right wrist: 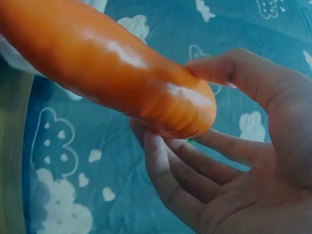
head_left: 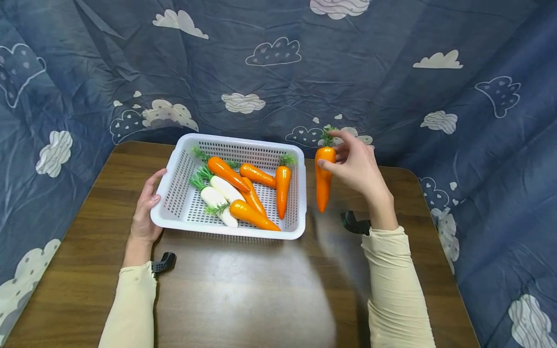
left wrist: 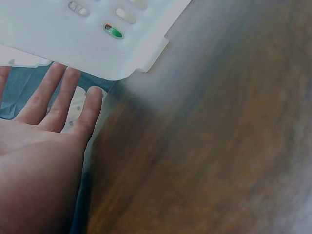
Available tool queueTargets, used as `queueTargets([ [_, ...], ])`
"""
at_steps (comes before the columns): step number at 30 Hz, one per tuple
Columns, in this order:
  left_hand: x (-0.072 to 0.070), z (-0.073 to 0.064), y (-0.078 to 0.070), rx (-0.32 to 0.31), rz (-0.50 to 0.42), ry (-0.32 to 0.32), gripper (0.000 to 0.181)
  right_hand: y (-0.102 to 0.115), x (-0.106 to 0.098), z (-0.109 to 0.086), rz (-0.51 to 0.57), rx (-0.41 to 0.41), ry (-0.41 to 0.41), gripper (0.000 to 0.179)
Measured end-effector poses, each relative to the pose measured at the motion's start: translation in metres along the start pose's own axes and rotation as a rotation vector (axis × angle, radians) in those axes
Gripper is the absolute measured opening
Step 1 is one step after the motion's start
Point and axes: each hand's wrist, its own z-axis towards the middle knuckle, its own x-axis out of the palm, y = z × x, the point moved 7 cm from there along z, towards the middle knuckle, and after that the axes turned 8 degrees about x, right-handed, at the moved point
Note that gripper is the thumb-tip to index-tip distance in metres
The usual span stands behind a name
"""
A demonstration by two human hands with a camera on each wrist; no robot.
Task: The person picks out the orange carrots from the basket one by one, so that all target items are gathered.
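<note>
Currently, right hand [head_left: 359,166] pinches 1 orange carrot [head_left: 324,179] near its thick end, thumb on the near face, fingers behind, small gap between them filled by the carrot. Leafy top [head_left: 327,137] points away from the person, tip toward them; long axis runs crosswise to the long sides of the white basket [head_left: 191,228]. Carrot sits just right of the basket's right end, apart from it, so the basket lies to this hand's left, with the carrot between the 2. Right hand is nearer the carrot; left hand [head_left: 145,212] is at the far end of the basket, fingers fairly straight, spread against the outer wall, thumb by the rim. Inside the basket: 5 carrots [head_left: 283,191] and 2 white radishes [head_left: 212,197], some overlapping. Basket rests on a brown wooden worktop [head_left: 243,290], cloud-print cloth [head_left: 278,79] behind. Carrot looks raised, though whether its tip clears the worktop is hard to judge from overhead.
</note>
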Motion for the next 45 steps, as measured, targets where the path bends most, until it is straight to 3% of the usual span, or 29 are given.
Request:
queueTargets([
  [8,0.000,0.000,-0.001,0.017,0.000,0.032,0.067,-0.040,0.015,0.002,-0.078,0.092,0.050,0.065],
  [18,-0.003,-0.002,0.003,-0.014,0.029,0.009,0.068,-0.088,0.042,0.006,-0.088,0.161,0.116,0.064],
  [29,0.001,-0.001,-0.001,0.016,-0.001,0.048,0.066,-0.108,0.072,0.009,-0.092,0.233,0.196,0.069],
  [35,-0.001,-0.001,-0.001,0.012,0.008,0.021,0.066,-0.117,0.082,0.011,-0.104,0.248,0.185,0.066],
  [45,-0.001,0.000,0.000,-0.002,0.016,0.011,0.066,-0.130,0.097,0.010,-0.036,0.310,0.257,0.065],
])
